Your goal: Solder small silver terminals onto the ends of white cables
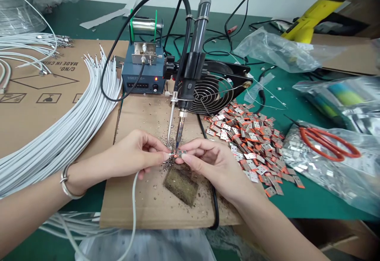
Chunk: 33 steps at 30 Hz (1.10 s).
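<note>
Your left fingers [156, 158] pinch a supple-looking cable [134, 201], your right fingers [194, 163] a light, stiff-looking connector [181, 152], best held by its edges.

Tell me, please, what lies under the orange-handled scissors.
Under the orange-handled scissors is a clear plastic bag with small metallic pieces inside. Whatever sits directly beneath them is covered and cannot be seen.

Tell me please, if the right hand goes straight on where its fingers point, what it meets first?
Probably the left hand, which pinches the white cable beyond the USB plug. The soldering iron tip sits very close to this line and, depth being unclear, might come first.
</note>
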{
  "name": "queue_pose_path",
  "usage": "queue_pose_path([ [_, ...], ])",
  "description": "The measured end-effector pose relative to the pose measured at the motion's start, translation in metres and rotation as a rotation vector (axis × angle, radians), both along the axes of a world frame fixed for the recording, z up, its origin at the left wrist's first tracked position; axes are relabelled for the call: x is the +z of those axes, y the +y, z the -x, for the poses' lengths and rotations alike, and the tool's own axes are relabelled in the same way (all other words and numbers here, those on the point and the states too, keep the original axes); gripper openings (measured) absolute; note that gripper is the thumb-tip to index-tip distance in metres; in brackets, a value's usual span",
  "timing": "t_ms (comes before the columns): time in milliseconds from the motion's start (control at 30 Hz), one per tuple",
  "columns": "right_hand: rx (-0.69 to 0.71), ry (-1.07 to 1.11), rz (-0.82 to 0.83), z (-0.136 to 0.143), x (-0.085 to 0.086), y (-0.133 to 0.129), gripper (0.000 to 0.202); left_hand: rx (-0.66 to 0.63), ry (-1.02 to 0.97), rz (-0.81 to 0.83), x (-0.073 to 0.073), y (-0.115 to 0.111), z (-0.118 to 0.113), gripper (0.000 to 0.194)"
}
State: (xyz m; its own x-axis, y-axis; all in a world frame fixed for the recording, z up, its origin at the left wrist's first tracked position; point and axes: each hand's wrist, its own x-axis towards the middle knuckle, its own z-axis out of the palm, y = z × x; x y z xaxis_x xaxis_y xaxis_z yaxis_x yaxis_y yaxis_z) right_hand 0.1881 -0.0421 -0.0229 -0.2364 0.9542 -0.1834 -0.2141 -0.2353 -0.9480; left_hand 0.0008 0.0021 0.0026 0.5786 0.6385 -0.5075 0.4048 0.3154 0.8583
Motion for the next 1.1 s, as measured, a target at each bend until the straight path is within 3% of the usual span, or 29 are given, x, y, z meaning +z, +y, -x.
queue_pose_path([
  [1100,0.029,0.019,0.063,-0.0009,-0.0004,0.0,0.014,0.013,0.003,0.0,-0.0019,-0.0003,0.0001,0.02],
])
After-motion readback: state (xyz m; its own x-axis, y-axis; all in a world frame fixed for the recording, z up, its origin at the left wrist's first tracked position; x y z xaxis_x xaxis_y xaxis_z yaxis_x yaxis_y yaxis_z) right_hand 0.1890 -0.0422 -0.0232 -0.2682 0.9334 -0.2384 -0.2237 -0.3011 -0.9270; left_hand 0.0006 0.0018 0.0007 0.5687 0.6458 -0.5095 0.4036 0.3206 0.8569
